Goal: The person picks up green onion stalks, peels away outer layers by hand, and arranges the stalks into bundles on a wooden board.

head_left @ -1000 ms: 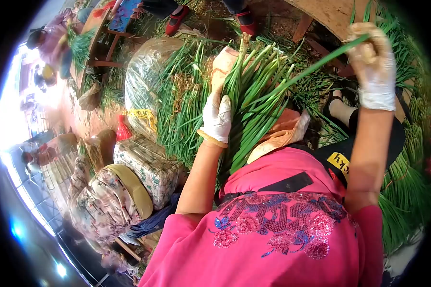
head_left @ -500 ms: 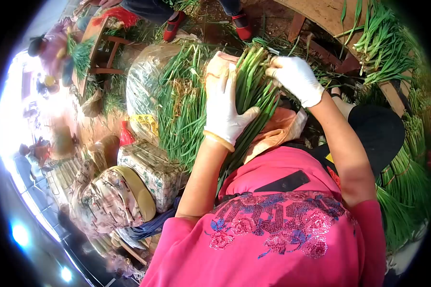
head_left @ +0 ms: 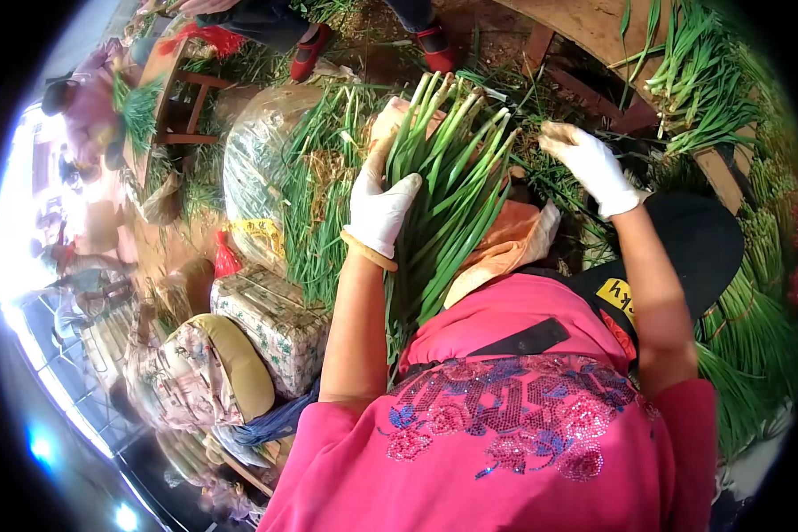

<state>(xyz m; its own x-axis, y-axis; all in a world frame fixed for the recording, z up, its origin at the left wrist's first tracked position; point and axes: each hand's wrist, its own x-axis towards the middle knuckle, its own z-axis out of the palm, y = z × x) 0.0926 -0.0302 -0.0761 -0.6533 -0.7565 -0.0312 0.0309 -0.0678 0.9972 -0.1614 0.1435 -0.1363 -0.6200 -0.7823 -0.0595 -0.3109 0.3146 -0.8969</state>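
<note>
My left hand (head_left: 377, 208), in a white glove, grips a thick bunch of green onions (head_left: 443, 186) held upright against my lap, its cut ends pointing up. My right hand (head_left: 590, 164), also gloved, hovers to the right of the bunch with fingers spread, holding nothing I can make out. It sits above loose green stalks on the ground. An orange cloth (head_left: 510, 248) lies under the bunch on my lap.
A clear plastic bag of greens (head_left: 257, 160) stands to the left, with a patterned bundle (head_left: 275, 324) below it. More green onions (head_left: 700, 84) lie on a wooden table at the upper right. Another person's red shoes (head_left: 430, 44) stand at the top.
My right hand laid a stalk onto the bunch, pressed its top, then pulled away to the right. My left hand has kept hold of the bunch.
</note>
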